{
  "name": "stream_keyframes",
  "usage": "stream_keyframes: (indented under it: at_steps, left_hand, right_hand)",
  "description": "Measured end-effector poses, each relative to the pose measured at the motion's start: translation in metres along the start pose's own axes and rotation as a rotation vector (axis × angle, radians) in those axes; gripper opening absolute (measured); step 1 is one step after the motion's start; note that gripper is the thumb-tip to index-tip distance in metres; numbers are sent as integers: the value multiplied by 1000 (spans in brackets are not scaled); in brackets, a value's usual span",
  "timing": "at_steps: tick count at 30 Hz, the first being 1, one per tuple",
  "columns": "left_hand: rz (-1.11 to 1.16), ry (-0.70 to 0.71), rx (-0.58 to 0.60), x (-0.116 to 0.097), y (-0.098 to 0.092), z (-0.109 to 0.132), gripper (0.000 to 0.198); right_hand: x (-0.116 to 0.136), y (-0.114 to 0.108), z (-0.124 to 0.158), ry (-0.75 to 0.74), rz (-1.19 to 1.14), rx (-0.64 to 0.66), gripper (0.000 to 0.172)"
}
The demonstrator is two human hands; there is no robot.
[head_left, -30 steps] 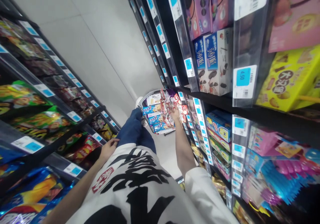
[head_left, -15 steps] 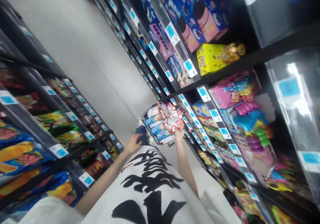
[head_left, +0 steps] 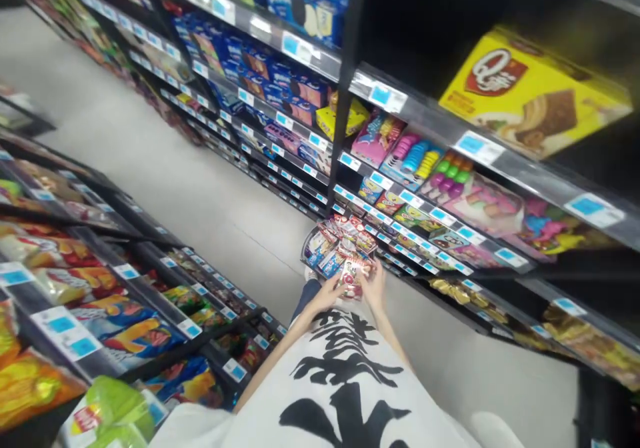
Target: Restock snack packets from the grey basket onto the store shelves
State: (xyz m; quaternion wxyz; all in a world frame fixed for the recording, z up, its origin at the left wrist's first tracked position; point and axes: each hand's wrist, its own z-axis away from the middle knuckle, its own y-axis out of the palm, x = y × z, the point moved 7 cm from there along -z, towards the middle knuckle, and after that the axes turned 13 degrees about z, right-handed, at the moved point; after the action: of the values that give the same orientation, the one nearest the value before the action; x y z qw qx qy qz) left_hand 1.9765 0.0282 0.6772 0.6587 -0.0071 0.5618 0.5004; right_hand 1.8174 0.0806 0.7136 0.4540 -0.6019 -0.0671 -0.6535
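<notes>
Both my hands hold one small red and white snack packet [head_left: 353, 276] in front of my white printed shirt. My left hand [head_left: 327, 293] grips the packet's left side and my right hand [head_left: 374, 284] grips its right side, fingers closed on it. Just beyond the packet sits a round basket [head_left: 309, 243] on the floor, filled with several blue and red snack packs. My blue trouser leg shows under my left hand.
A shop aisle with pale floor runs ahead. Black shelves of biscuit boxes and sweets line the right, with a yellow box [head_left: 527, 95] up high. Shelves of crisp bags [head_left: 120, 321] line the left. Blue price tags edge every shelf.
My left hand left my leg and joined my right hand on the packet, now lifted out of the basket. My head has turned up and right.
</notes>
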Motion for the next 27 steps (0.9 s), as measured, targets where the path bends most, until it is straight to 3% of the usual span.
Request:
stream_keyframes:
  at_steps: [1, 5, 8, 15, 27]
  left_hand:
    - [59, -27, -5, 4, 5, 5, 64]
    - [132, -43, -49, 9, 18, 20, 73]
    - [89, -21, -47, 7, 22, 28, 81]
    - [48, 6, -96, 11, 12, 41, 93]
    - [50, -10, -129, 11, 6, 42, 96]
  right_hand:
    - [-1, -6, -1, 22, -5, 9, 77]
    - [-7, -2, 0, 201, -333, 271, 55]
    - [-6, -6, 3, 214, -449, 241, 53]
    - [-7, -5, 13, 212, -515, 276, 49]
    - [-3, -3, 16, 220, -526, 291, 47]
